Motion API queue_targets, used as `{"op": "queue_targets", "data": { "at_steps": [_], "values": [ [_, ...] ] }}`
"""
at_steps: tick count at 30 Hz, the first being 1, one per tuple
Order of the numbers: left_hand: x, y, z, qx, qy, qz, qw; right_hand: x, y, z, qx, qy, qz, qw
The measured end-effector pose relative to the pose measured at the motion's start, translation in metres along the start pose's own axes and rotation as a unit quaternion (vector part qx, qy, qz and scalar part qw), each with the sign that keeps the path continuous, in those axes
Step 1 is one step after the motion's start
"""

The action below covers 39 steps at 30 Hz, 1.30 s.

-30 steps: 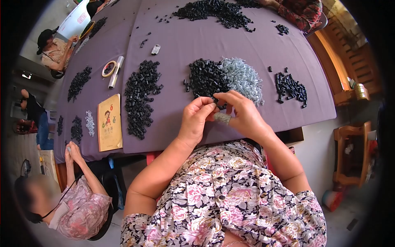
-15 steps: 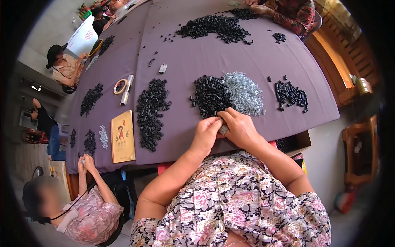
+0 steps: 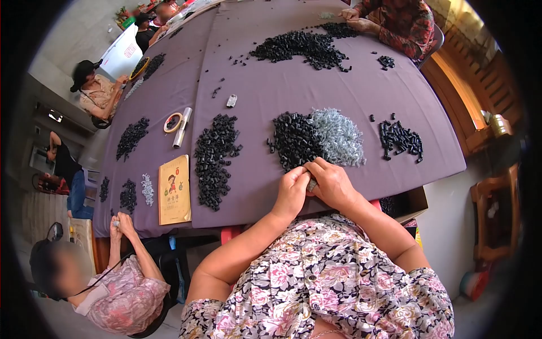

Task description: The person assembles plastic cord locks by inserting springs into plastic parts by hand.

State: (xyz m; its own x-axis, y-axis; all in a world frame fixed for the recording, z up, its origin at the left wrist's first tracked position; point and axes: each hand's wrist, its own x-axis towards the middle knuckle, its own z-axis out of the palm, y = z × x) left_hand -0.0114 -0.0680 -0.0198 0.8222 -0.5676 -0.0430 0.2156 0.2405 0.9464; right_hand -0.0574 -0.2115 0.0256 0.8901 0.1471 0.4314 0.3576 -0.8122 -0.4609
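My left hand (image 3: 292, 191) and my right hand (image 3: 334, 185) meet at the near edge of the table, their fingertips pinched together. Between them shows a small greyish piece (image 3: 311, 185), too small and covered to name. Just beyond my fingers lies a heap of short black plastic tube-like parts (image 3: 293, 138). Touching its right side is a heap of small clear, pale-grey parts (image 3: 339, 135). Farther right sits a smaller group of longer black pieces (image 3: 401, 140). Left of my hands stretches a long pile of black parts (image 3: 215, 164).
A yellowed booklet (image 3: 174, 192), a tape roll (image 3: 173, 122) and a clear film roll (image 3: 183, 129) lie on the purple-grey tablecloth (image 3: 248, 85). A large black pile (image 3: 299, 48) is across the table. Co-workers sit at left and far right. An open box (image 3: 415, 203) is below the right edge.
The view has shifted slightly, so the table's things appear a little lower and farther right. My hands stay pinched together, with the right fingers a little shifted.
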Motion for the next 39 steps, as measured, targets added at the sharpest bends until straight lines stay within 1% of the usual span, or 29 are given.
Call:
{"op": "queue_targets", "data": {
  "at_steps": [1,7,8,11,15,17,20,22,23,24,27,29,31,32,35,36,39],
  "values": [
    [0.0,0.002,-0.002,-0.002,-0.016,-0.004,1.0,0.001,0.0,0.0,0.007,0.001,0.005,1.0],
    [-0.007,0.015,0.002,-0.004,-0.016,-0.011,1.0,0.001,-0.001,-0.005,0.036,0.023,0.027,0.999],
    [-0.007,0.015,0.002,-0.019,-0.019,-0.025,0.999,0.001,-0.002,-0.008,0.037,0.027,0.03,0.999],
    [-0.007,0.016,-0.004,-0.06,-0.017,-0.055,0.997,0.003,-0.002,-0.024,0.043,0.044,0.084,0.995],
    [-0.005,0.016,-0.006,-0.083,-0.01,-0.066,0.994,-0.003,0.021,-0.052,-0.008,0.096,0.14,0.985],
    [-0.004,0.015,-0.006,-0.078,-0.012,-0.067,0.995,-0.015,0.045,-0.064,-0.048,0.122,0.137,0.982],
    [-0.003,0.014,-0.006,-0.093,-0.003,-0.071,0.993,-0.035,0.069,-0.085,-0.116,0.123,0.154,0.974],
    [-0.003,0.018,-0.01,-0.107,-0.004,-0.083,0.991,-0.045,0.081,-0.094,-0.151,0.124,0.183,0.964],
    [-0.004,0.023,-0.014,-0.09,0.0,-0.085,0.992,-0.047,0.084,-0.097,-0.163,0.125,0.203,0.957],
    [-0.006,0.025,-0.018,-0.051,0.01,-0.059,0.997,-0.052,0.085,-0.1,-0.174,0.125,0.225,0.951],
    [-0.006,0.037,-0.033,0.071,0.059,0.031,0.995,-0.053,0.081,-0.106,-0.162,0.156,0.244,0.943],
    [-0.001,0.035,-0.041,0.178,0.104,0.122,0.971,-0.052,0.077,-0.107,-0.18,0.156,0.249,0.939],
    [0.001,0.025,-0.047,0.264,0.12,0.148,0.945,-0.048,0.072,-0.103,-0.179,0.175,0.243,0.937],
    [0.001,0.022,-0.047,0.306,0.128,0.161,0.93,-0.047,0.07,-0.1,-0.185,0.183,0.222,0.94],
    [-0.003,0.021,-0.038,0.395,0.121,0.188,0.891,-0.046,0.06,-0.093,-0.099,0.129,0.245,0.956],
    [-0.002,0.021,-0.037,0.431,0.116,0.219,0.868,-0.044,0.05,-0.091,-0.058,0.112,0.247,0.961],
    [-0.002,0.023,-0.038,0.43,0.114,0.222,0.868,-0.041,0.034,-0.076,-0.011,0.052,0.167,0.984]
  ]
}}
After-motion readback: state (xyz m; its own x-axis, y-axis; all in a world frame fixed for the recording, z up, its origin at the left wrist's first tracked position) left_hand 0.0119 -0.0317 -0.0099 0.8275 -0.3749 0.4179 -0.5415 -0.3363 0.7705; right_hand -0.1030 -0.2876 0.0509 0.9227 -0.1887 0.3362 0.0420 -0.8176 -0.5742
